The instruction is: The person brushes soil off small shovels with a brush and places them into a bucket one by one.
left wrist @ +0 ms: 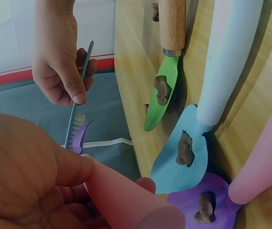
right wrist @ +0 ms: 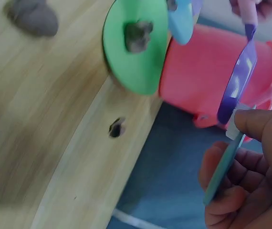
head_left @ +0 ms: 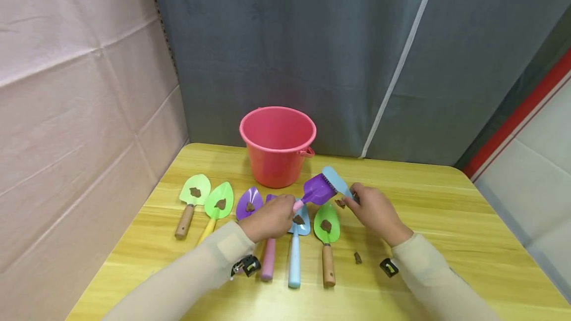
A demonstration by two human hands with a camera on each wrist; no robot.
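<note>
My left hand (head_left: pixel 274 218) grips the pink handle (left wrist: pixel 121 195) of a toy shovel with a purple blade (head_left: pixel 317 189), raised over the row of shovels. A blue brush (head_left: pixel 335 180) is pinched in my right hand (head_left: pixel 374 212), its bristles (left wrist: pixel 78 125) against the far end of that purple blade. In the right wrist view the brush (right wrist: pixel 224 167) lies between thumb and fingers. Just beyond the blade stands a red bucket (head_left: pixel 277 162), its inside bare in the head view. Below my hands lie a blue shovel (head_left: pixel 294 261) and a green shovel (head_left: pixel 327 256), each bearing a brown lump.
Farther left on the wooden table (head_left: pixel 428 202) lie a pale green shovel (head_left: pixel 196 187), a yellow-handled shovel (head_left: pixel 223 194) and purple shovels (head_left: pixel 248 201), with brown lumps on their blades. Loose brown lumps (head_left: pixel 358 257) lie on the right. A grey curtain (head_left: pixel 290 53) hangs behind.
</note>
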